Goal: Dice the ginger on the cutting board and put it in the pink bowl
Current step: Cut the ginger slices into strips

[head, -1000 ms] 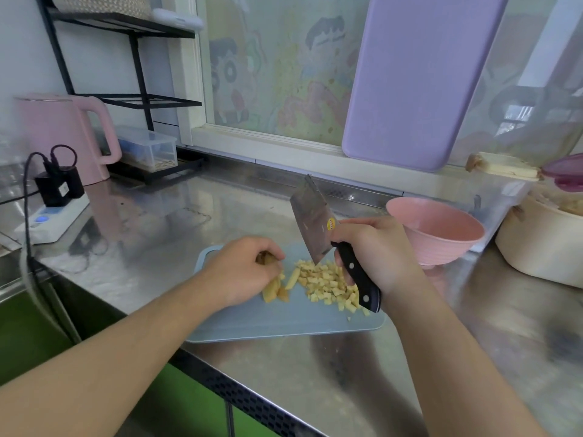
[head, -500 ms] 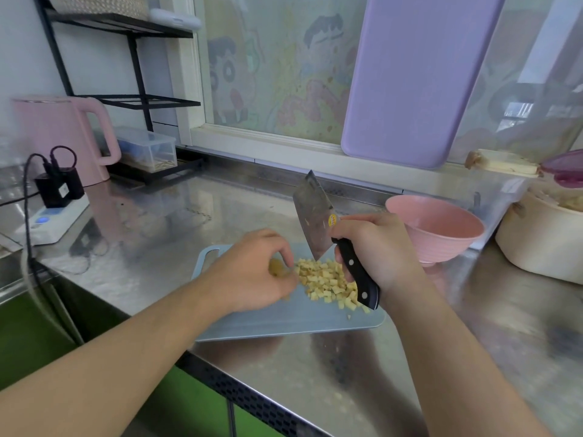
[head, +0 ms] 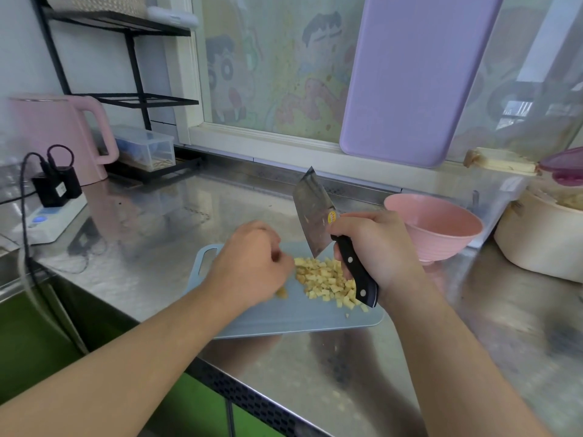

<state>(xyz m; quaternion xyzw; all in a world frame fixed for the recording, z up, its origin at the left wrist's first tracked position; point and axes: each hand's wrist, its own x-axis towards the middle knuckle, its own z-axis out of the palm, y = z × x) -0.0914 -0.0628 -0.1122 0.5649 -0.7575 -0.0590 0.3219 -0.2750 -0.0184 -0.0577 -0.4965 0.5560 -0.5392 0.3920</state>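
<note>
Above the cutting board point(head: 284, 320), the right hand point(head: 381, 250) grips the cleaver point(head: 315, 220) by its black handle, blade raised. Left hand point(head: 249, 269), curled, its grip unclear, touches the diced ginger point(head: 325, 277); pink bowl point(head: 438, 228) stands just beside the board on the steel surface point(head: 347, 380).

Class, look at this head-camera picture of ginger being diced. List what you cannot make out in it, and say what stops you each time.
- Whatever the left hand is pinching: its curled, motion-blurred fingers hide it.
- The bottom of the pink bowl: its near wall blocks it.
- The knife handle's middle: the right hand wraps it.
- The beige pot: cut off by the right edge.
- The clear box contents: too small.
</note>
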